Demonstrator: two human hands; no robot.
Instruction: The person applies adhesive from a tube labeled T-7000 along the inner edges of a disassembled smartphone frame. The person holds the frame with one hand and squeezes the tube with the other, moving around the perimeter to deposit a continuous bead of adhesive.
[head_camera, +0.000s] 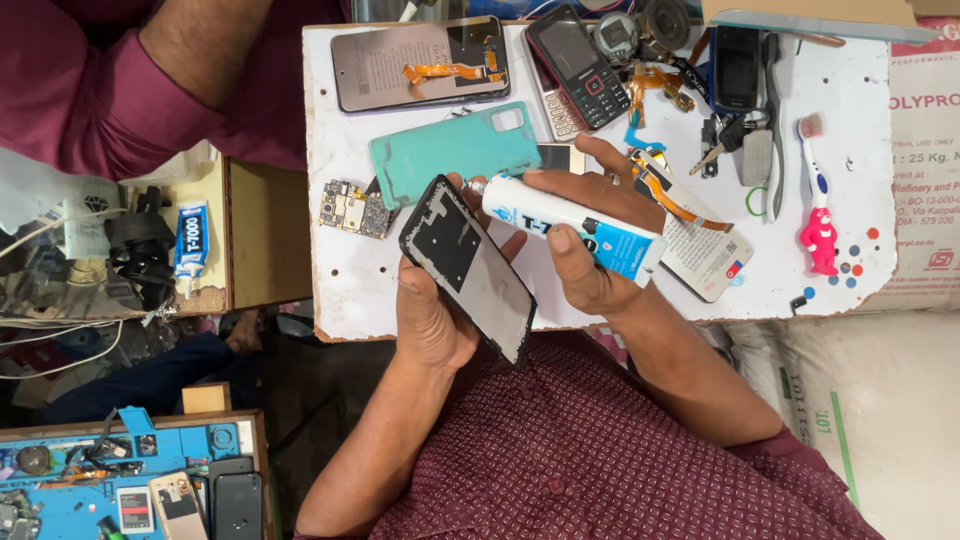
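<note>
Left hand (432, 318) clamped around a black phone frame (468, 268), thumb on the near edge, fingers wrapped behind, frame tilted with its inner face up toward the camera. Long axis of the frame running diagonally, from the upper left corner near the teal back cover (455, 150) down to the lower right corner above the maroon shirt. Right hand (585, 232) closed on a white and blue glue tube (570, 222), grip tight around the tube body, thumb pressed on its middle. Tube lying nearly level, slanting slightly down to the right, nozzle end pointing left and meeting the frame's upper right edge, apparently touching or just beside it. So: tube nozzle to the left of the right grip, frame edge directly at that tip, right hand the nearer one to the working edge, left hand only steadying from below. Both held just above the near edge of the white tabletop (850, 90). Spread around on it: a silver phone back with an orange flex cable (420, 62), a keypad phone (580, 68), a small circuit board (355, 208), a pink toothbrush (817, 200). Another person's arm in a maroon sleeve (110, 90) at upper left, well apart.
</note>
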